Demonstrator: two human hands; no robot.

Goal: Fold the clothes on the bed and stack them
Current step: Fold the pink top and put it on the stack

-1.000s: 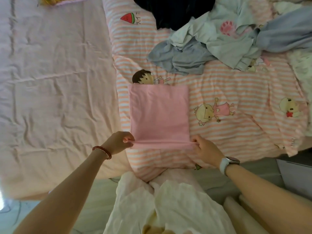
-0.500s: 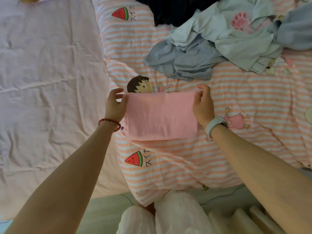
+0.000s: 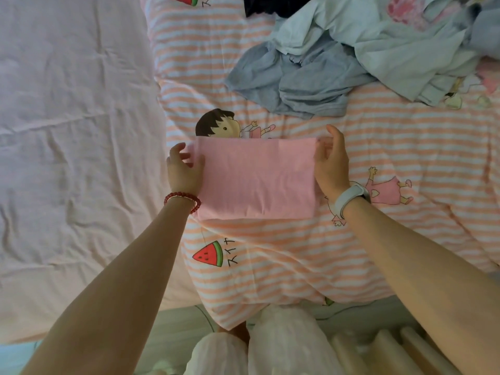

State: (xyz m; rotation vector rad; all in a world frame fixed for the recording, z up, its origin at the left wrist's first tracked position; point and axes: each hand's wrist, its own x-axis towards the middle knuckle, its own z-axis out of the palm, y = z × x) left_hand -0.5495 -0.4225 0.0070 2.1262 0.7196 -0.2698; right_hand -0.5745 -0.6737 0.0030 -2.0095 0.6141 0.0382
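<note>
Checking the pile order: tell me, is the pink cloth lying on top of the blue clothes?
No, the pink cloth lies apart from the blue clothes.

pink garment (image 3: 257, 180) folded, flat on striped quilt (image 3: 378, 239) | left hand (image 3: 184, 171) and right hand (image 3: 330, 161) at its far corners, seemingly pinching | unfolded clothes pile (image 3: 351, 55) beyond

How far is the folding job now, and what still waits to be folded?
Done: the pink cloth lies folded into a neat rectangle on the striped quilt. In hand: the left hand and right hand are at its two far corners, and whether they pinch or only touch them is unclear. Left: the blue clothes and a dark one lie crumpled beyond. No stack is visible yet.
</note>
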